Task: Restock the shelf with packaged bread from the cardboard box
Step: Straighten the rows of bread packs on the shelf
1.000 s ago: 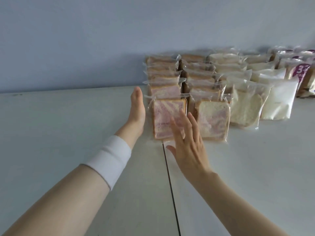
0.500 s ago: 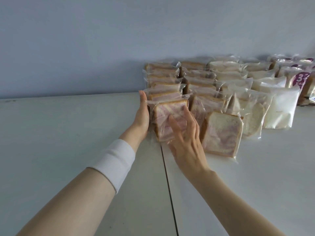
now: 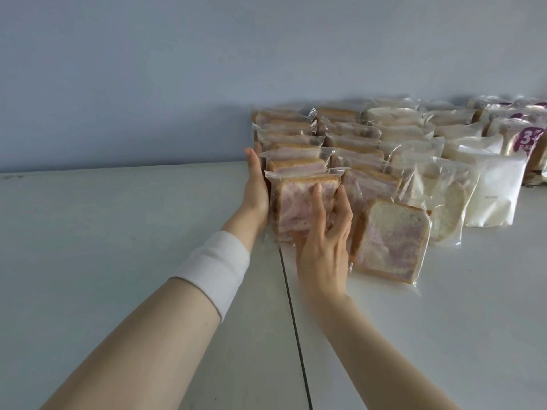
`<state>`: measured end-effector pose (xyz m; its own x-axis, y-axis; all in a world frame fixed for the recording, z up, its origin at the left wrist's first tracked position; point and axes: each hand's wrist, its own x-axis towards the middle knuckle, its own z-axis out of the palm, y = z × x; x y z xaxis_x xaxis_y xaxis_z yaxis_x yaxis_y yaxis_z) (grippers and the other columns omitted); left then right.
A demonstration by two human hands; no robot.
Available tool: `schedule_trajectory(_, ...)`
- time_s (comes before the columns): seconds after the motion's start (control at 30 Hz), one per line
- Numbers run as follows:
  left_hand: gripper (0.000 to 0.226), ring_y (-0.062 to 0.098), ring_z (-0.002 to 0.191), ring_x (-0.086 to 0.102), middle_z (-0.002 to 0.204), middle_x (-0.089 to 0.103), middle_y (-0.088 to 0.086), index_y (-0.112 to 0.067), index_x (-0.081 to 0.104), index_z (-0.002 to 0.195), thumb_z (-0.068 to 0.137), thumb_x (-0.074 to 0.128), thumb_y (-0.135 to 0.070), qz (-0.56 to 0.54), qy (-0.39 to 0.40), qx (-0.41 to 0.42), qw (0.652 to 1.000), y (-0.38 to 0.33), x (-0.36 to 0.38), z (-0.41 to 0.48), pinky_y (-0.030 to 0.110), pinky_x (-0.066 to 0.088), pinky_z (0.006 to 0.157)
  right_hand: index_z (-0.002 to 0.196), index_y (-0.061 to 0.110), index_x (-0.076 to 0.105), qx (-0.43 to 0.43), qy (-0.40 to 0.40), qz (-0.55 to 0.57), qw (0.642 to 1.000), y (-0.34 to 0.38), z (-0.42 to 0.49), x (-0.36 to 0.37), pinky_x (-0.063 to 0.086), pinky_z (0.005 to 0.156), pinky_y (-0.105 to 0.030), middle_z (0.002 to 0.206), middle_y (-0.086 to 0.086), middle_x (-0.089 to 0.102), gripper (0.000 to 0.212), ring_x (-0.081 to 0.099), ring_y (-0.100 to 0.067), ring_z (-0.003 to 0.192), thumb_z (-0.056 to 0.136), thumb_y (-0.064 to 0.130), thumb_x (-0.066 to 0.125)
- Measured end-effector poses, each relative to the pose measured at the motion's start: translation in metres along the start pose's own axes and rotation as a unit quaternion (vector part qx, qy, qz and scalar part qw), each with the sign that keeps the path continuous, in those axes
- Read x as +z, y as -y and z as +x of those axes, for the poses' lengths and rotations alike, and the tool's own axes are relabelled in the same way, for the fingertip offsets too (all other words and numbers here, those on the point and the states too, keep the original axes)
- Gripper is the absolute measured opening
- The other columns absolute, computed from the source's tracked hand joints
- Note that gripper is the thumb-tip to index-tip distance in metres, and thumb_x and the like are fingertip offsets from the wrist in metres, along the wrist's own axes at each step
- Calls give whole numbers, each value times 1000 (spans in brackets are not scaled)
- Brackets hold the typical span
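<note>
The right hand's fingers (image 3: 318, 202) lie spread and flat against the near face of the front pink-swirled bread pack (image 3: 299, 208), fingertips pointing up toward its top crust, thumb out of sight behind the hand. The right hand (image 3: 324, 247) is open rather than closed around the pack; its palm covers the pack's lower right corner. The left hand (image 3: 256, 187) stands on edge, fingers straight and together, pressed flat along the left side of the same pack and of the packs behind it. The two hands thus bracket the pack from the left and from the front without curling round it. A white wristband (image 3: 213, 273) circles the left wrist.

The pack stands upright at the near end of the left row of swirled bread (image 3: 287, 137), which runs back to the pale blue wall (image 3: 207, 69). Just right of it a second row of swirled packs (image 3: 352, 134) runs the same way; its nearest pack (image 3: 390, 241) leans back, tilted, touching the right hand's outer edge. Further right stand rows of white bread packs (image 3: 438, 184), then opaque white bags (image 3: 494, 190), and at the far right a pack with a purple label (image 3: 529, 137). All rest on the white shelf surface (image 3: 118, 232), which has a dark seam (image 3: 296, 321) running toward the near edge between the forearms.
</note>
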<state>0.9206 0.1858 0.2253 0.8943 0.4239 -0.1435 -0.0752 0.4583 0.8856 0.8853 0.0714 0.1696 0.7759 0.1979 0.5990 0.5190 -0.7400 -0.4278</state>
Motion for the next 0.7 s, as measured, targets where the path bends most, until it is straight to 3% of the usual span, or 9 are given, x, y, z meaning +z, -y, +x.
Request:
schedule_trajectory(0.13,66,12,119,47,132,44,-8,-20,26,146,95,-1,-53,11,-15,22,1000,-12,-2,11,28,37,96,141,17,29,-13,9,-12,1000,-1,5,1,55,58,-25,144,-18,22,94,51,-36,123,64,-13,74)
schedule_trajectory(0.17,69,12,115,48,127,44,-9,-18,29,144,95,-1,-55,10,-18,21,1000,-14,-4,17,28,36,95,141,16,29,-17,11,-16,1000,-1,5,2,54,57,-25,145,-18,21,95,51,-37,123,63,-13,75)
schedule_trajectory(0.2,75,14,113,51,125,49,-7,-15,36,141,92,2,-61,13,-27,6,1000,-15,-5,22,28,36,98,141,15,30,-20,13,-21,999,-2,5,2,54,56,-25,145,-18,21,94,50,-37,124,63,-12,75)
schedule_trajectory(0.23,80,20,115,55,127,56,1,-21,43,136,86,8,-72,21,-18,0,1000,-17,-2,23,34,37,103,141,15,31,-24,14,-26,999,-2,5,3,54,54,-25,144,-19,22,93,51,-37,124,64,-13,75)
schedule_trajectory(0.3,98,33,120,55,130,58,17,-16,52,132,71,20,-85,31,21,-17,999,-8,-2,28,51,34,110,141,13,33,-33,11,-33,999,-5,5,4,53,53,-26,144,-20,22,91,51,-39,122,64,-13,75)
schedule_trajectory(0.47,94,36,120,55,130,56,23,-7,53,130,81,15,-77,31,6,-55,998,-4,-2,33,53,37,108,139,12,34,-30,2,-44,999,-6,6,7,55,58,-28,142,-21,23,89,51,-40,121,64,-13,74)
schedule_trajectory(0.63,77,25,120,56,128,58,9,-11,50,133,93,10,-63,81,-40,-12,996,-15,-3,12,40,42,105,139,15,31,-24,37,-34,998,-5,11,-2,56,60,-32,144,-25,33,86,52,-41,120,68,-1,76)
schedule_trajectory(0.7,65,17,133,41,143,45,3,-11,38,141,98,9,-51,124,-54,38,990,-24,-4,2,30,29,111,141,19,25,-32,61,-38,997,-6,13,-11,56,72,-36,146,-25,31,89,48,-41,123,69,-1,75)
